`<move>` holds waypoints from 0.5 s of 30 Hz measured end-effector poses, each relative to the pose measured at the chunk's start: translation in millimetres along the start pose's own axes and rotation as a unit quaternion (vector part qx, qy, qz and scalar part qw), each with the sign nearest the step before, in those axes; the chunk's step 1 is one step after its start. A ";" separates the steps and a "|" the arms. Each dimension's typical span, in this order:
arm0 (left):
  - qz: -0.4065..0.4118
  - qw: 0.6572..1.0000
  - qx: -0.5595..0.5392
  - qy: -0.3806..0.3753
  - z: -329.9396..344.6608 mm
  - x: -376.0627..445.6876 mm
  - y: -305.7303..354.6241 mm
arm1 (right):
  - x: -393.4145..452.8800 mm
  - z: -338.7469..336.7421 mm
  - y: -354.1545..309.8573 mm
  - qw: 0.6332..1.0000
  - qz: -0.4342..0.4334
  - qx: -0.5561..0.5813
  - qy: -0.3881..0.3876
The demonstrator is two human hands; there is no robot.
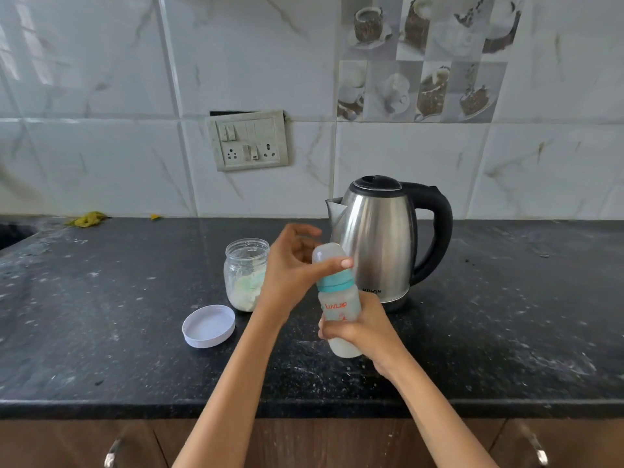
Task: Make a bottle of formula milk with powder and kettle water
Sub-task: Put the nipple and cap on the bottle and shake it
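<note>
While the right hand (363, 327) grips the bottle (339, 304) — the left hand (290, 268) touches its cap (329, 255).

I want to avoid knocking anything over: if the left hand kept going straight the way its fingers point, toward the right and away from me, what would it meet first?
Probably the bottle's cap, which the left hand already touches with its thumb; just beyond stands the kettle. Depth between them is unclear.

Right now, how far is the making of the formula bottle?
Nearly finished, it seems. The bottle already holds pale liquid, and its teal collar and clear cap are on. The right hand grips its lower body while the left hand holds the cap, thumb on it. The powder jar stands open, with its lid on the counter; closing it remains, perhaps also shaking the bottle.
</note>
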State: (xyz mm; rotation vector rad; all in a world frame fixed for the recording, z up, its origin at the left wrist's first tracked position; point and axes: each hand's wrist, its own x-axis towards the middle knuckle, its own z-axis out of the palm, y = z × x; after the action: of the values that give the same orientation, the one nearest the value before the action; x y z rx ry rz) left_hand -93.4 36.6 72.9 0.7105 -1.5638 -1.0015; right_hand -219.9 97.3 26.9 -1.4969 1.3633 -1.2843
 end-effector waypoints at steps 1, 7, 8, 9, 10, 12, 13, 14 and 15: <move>-0.004 1.000 -0.023 -0.006 -1.5 -1.8 -1.9 | -1.1 0.1 0.8 1.000 -0.003 0.008 0.000; -0.052 0.976 -0.133 -0.164 -7.0 -13.5 -1.0 | -7.1 0.9 3.2 0.996 0.015 0.070 -0.050; -0.066 0.982 -0.106 -0.144 -3.7 -15.1 3.6 | -6.1 1.9 4.8 0.999 0.012 0.029 -0.021; -0.079 0.988 -0.073 -0.114 2.5 -16.7 9.6 | -5.7 3.7 5.2 1.000 0.005 -0.015 0.003; -0.093 0.993 -0.032 -0.071 10.3 -18.2 14.3 | -5.6 6.5 5.4 0.999 -0.004 -0.040 0.016; -0.102 0.994 0.030 0.001 22.9 -19.4 18.3 | -8.0 10.8 5.8 1.000 -0.005 -0.024 0.006; -0.109 0.994 0.016 0.002 25.5 -18.1 17.4 | -9.9 11.0 5.3 1.000 -0.001 0.009 -0.015; -0.112 0.993 -0.032 -0.023 25.0 -16.1 15.0 | -11.6 9.9 4.5 0.998 0.002 0.048 -0.046; -0.111 0.987 -0.094 -0.068 22.7 -15.0 12.3 | -12.8 7.2 3.9 0.993 0.003 0.087 -0.084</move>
State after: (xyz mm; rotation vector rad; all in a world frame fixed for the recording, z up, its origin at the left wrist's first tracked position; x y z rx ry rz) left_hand -111.3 60.3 75.7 0.7064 -1.5028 -1.3697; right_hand -213.1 108.4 18.9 -1.4441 1.1181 -1.2102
